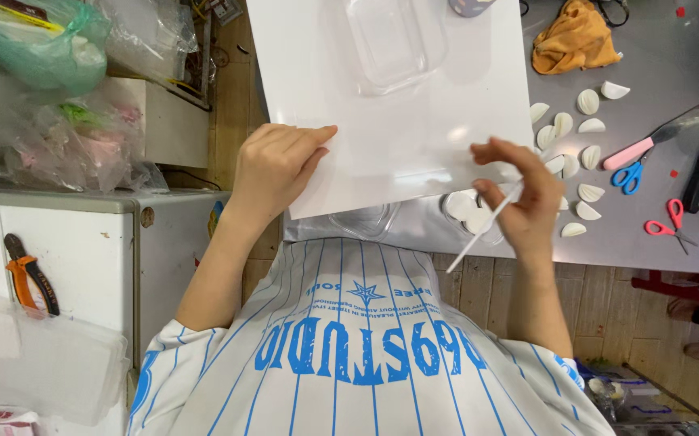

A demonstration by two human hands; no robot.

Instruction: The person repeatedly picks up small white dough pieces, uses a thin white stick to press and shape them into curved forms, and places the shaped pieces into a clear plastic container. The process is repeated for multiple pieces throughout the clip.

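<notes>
White sheet (pixel 390 121) under left hand (pixel 272 165), top edge cut off.

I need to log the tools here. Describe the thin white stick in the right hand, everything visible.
The white stick is thin, straight and plain, like plastic or paper. The right hand pinches its upper end between fingertips, and it slants down-left past the metal table edge, over the striped shirt. Its lower tip hangs free. Behind it lie white discs.

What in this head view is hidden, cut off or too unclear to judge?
- Clear box: top cut by the frame edge.
- Clear tub: mostly under the white sheet.
- Stick tip: hidden in the right hand.
- Left hand: palm unseen.
</notes>
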